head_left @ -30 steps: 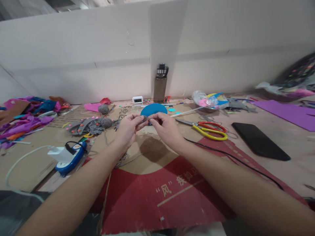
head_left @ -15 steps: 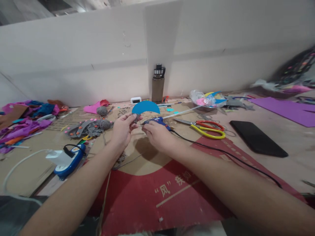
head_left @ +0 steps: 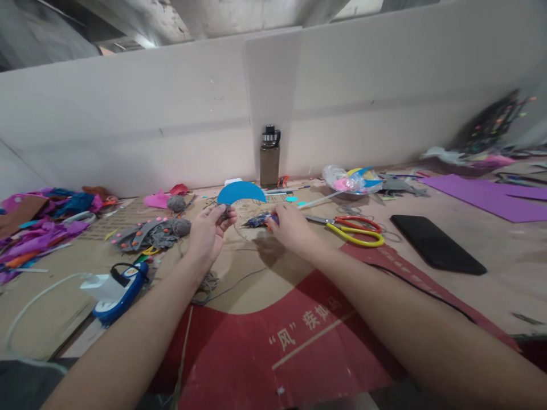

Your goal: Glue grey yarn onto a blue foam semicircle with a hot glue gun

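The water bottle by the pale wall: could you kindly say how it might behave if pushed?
The water bottle would likely tip if pushed high up, being upright, tall and narrow. Its smooth-looking sides seem stiff and might slip slightly, though the black loop by its cap may offer a surer hold.

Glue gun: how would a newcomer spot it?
Over the red-and-tan cardboard, find the right hand. At its left edge is the glue gun, nozzle pointing left. It is dark blue and narrow, unlike the flat, brighter blue arc beyond.
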A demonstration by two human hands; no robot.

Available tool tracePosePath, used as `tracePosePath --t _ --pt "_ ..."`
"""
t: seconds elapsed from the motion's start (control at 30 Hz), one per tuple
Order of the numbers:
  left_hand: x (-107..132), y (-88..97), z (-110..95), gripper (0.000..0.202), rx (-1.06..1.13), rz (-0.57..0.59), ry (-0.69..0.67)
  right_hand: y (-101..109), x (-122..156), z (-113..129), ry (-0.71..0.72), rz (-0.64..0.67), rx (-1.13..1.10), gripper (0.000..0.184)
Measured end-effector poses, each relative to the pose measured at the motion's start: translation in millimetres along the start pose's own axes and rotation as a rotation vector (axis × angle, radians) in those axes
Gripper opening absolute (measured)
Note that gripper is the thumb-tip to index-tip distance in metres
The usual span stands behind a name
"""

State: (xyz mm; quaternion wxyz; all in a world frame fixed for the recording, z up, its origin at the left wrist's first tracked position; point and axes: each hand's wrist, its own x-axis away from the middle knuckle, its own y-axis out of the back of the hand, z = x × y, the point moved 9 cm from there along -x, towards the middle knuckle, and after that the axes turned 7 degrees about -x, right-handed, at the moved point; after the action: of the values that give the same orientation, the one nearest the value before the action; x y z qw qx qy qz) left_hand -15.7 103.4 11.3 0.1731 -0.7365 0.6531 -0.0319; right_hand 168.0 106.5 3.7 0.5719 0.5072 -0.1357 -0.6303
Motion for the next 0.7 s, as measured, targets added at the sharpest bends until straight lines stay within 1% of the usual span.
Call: tracePosePath --t 0.07,0.13,0.23,0.3,0.37,0.43,0.5,0.57,0.63,0.7 --pt "-1.9 2.5 -3.1 0.009 0.003 0.004 -0.026 -11.5 -2.1 -20.9 -0.101 0.085 0.084 0.030" --pt "-4.8 6.5 -7.1 0.010 0.024 0.001 -0.054 -23.3 -1.9 -31.7 -0.141 0.173 0.124 0.033" --pt "-11.0 18.1 -17.1 0.009 0.082 -0.037 -0.119 -33.7 -0.7 -37.7 -0.186 0.252 0.100 0.032" --pt "-15.4 27.2 -24.4 0.007 0.116 -0.071 -0.167 -37.0 -0.2 -40.7 -0.234 0.283 0.046 0.026" --pt "-18.9 34.5 -27.4 0.007 0.137 -0.099 -0.182 -39.2 -0.5 -43.1 -0.273 0.309 -0.030 0.019" --pt "-20.7 37.4 -25.3 0.006 0.140 -0.111 -0.165 -38.0 -2.5 -46.2 -0.304 0.308 -0.098 0.018" --pt "-20.3 35.2 -19.8 0.007 0.132 -0.094 -0.136 -30.8 -6.6 -50.1 -0.326 0.260 -0.120 0.020" --pt "-18.6 29.9 -12.1 0.009 0.121 -0.060 -0.102 -15.6 -11.9 -54.3 -0.352 0.123 -0.214 0.022" --pt "-17.0 26.8 -3.6 0.010 0.096 -0.047 -0.069 0.7 -15.1 -57.7 -0.374 -0.030 -0.342 0.028" --pt "-16.6 25.7 3.3 0.012 0.075 -0.039 -0.052 11.6 -15.7 -59.4 -0.396 -0.130 -0.473 0.036"
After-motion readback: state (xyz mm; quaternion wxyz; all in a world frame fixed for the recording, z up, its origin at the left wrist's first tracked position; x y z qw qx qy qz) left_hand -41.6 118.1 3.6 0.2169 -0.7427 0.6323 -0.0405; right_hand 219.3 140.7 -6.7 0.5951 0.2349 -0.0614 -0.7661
